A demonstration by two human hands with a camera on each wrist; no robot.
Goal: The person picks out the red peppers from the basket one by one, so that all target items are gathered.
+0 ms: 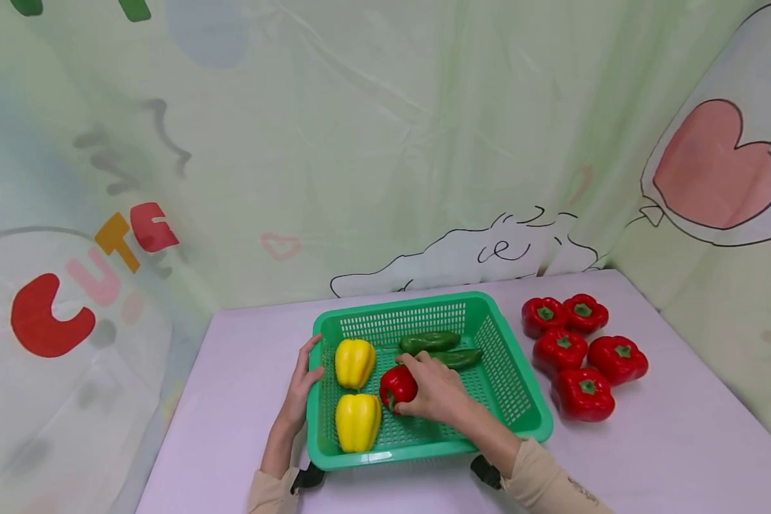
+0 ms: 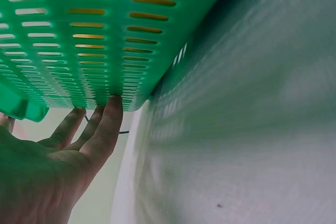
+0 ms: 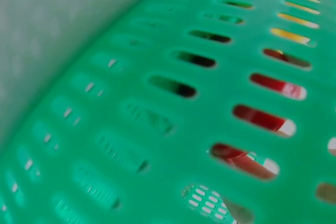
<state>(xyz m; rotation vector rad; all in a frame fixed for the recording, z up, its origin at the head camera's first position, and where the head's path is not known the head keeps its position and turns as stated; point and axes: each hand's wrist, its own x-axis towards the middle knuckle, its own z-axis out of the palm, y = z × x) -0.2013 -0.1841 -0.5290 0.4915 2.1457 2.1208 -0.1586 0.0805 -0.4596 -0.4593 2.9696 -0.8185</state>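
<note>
A green slotted basket stands on the table, seen from above in the head view. Inside it, my right hand grips a red bell pepper between thumb and fingers. Two yellow bell peppers sit along the left side, and two long green peppers lie behind the right hand. My left hand holds the basket's left rim, thumb over the top; in the left wrist view its fingers reach against the slotted outer wall. The right wrist view, filled by the basket wall, shows red through the slots.
Several red bell peppers stand grouped on the table to the right of the basket. The pale lilac table ends at a printed curtain behind and at both sides.
</note>
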